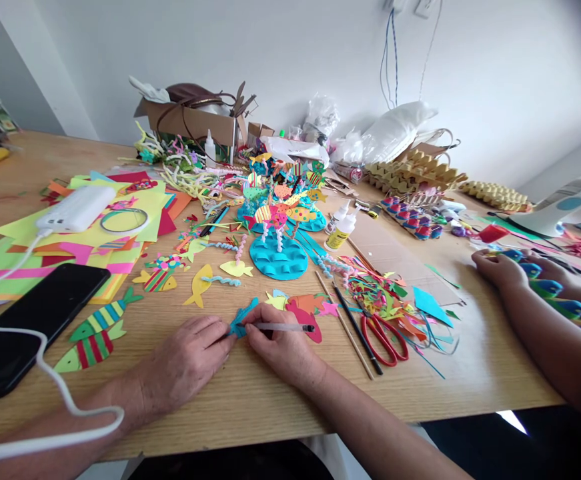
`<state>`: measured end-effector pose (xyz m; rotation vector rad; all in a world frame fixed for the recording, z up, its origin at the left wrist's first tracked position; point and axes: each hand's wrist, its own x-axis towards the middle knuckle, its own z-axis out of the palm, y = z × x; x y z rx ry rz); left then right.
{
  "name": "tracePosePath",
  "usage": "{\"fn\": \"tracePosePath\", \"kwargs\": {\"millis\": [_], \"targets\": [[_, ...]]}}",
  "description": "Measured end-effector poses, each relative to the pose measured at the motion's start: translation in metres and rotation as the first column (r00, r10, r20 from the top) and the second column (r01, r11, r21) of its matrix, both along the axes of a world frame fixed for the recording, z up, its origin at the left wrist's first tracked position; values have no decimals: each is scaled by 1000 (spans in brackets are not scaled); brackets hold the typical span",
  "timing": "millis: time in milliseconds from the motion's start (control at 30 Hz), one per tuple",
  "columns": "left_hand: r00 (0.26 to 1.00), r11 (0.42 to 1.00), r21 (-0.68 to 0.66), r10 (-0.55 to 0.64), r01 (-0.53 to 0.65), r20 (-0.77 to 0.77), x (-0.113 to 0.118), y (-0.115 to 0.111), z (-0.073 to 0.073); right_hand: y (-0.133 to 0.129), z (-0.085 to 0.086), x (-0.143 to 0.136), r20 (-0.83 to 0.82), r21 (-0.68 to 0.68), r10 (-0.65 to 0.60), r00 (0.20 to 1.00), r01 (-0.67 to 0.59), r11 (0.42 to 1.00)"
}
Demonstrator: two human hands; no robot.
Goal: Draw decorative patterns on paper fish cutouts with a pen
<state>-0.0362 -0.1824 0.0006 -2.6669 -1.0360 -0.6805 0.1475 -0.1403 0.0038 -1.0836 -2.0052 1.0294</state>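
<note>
My left hand [190,357] rests on the table and pinches a small blue paper cutout [244,315] near the front edge. Close beside it, my right hand [285,347] grips a clear-barrelled pen [283,327] with a dark end; its tip is hidden behind my fingers. Just beyond my right hand lie a red paper fish shape [305,319] and other cutouts. A yellow paper fish [201,285] is beyond my left hand. Striped green paper fish [101,320] lie farther left. To the right are red-handled scissors [385,340] and a black pencil [357,330].
A black phone [35,327] and a white power bank [76,208] on coloured paper lie left, with a white cable over my left forearm. A blue base with paper fish [279,257] and glue bottles [340,230] stand ahead. Another person's hands [503,270] hold a painted egg-carton strip right.
</note>
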Motion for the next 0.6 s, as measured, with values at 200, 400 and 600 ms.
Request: {"fn": "tracePosePath", "kwargs": {"millis": [200, 400, 600], "targets": [[1000, 1000, 28, 5, -5, -7, 0, 1, 2, 1, -1, 1, 2, 16, -23, 1000, 23, 1000], [1000, 1000, 28, 0, 0, -2, 1, 1, 4, 1, -2, 2, -22, 7, -18, 1000, 19, 1000], [1000, 999, 48, -8, 8, 7, 2, 1, 5, 0, 0, 2, -44, -37, -7, 999, 5, 999]]}}
